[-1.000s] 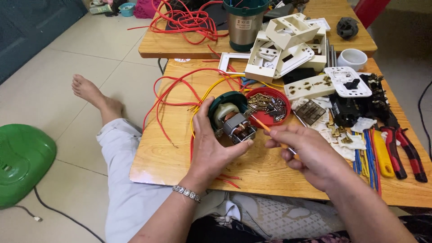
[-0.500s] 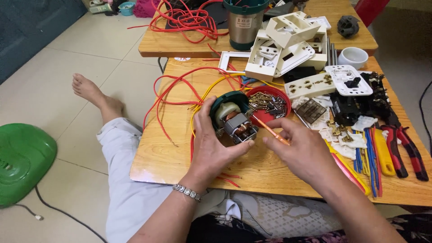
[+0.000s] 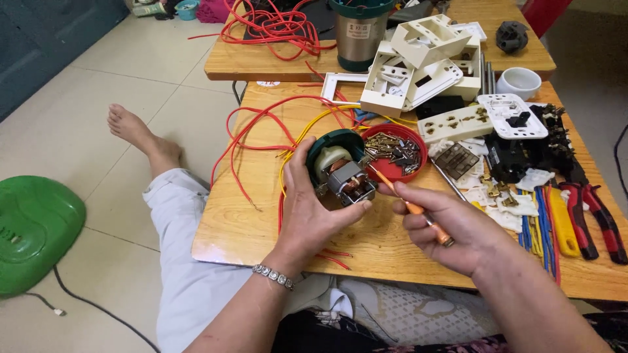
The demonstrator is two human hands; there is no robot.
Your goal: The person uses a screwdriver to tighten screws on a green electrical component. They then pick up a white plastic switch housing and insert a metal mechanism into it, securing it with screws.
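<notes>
My left hand [image 3: 313, 212] grips a small electric motor [image 3: 341, 172] with a green housing, copper windings and a grey metal frame, held just above the wooden table [image 3: 248, 222]. In my right hand [image 3: 451, 225] is an orange-handled screwdriver [image 3: 411, 206], its tip pointing up-left at the motor's right side, close to my left thumb. A silver bracelet sits on my left wrist.
A red lid [image 3: 396, 151] of screws lies behind the motor. Red and yellow wires [image 3: 261, 131] loop across the table. White socket plates [image 3: 425, 62], a steel cup [image 3: 358, 33], a white bowl [image 3: 519, 82] and red pliers [image 3: 592, 216] crowd the right. A green seat [image 3: 36, 229] is on the floor.
My right hand has turned the screwdriver and brought its tip up towards the motor. The left hand holds the motor almost still.
</notes>
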